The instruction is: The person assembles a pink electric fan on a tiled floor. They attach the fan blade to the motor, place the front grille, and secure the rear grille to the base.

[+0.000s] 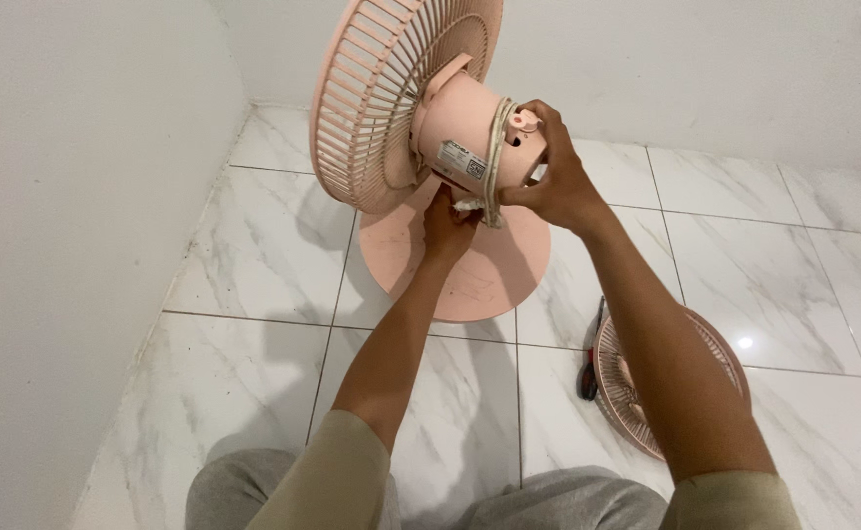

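Near: person sitting on the white marble-tile floor [254, 363], both arms reaching out. At near right, a detached pink grille [715, 363] is lying flat, a red-handled tool [589, 378] just beside it. Farther out: left hand [447, 224] is pressing a white cloth [468, 205] under the pink fan's motor housing [465, 132], fingers clamped on the cloth. Right hand [551, 177] is gripping the housing's back end, fingers wrapped over the coiled cord [494, 157]. Fan is standing on its round base [480, 265] near the far wall.
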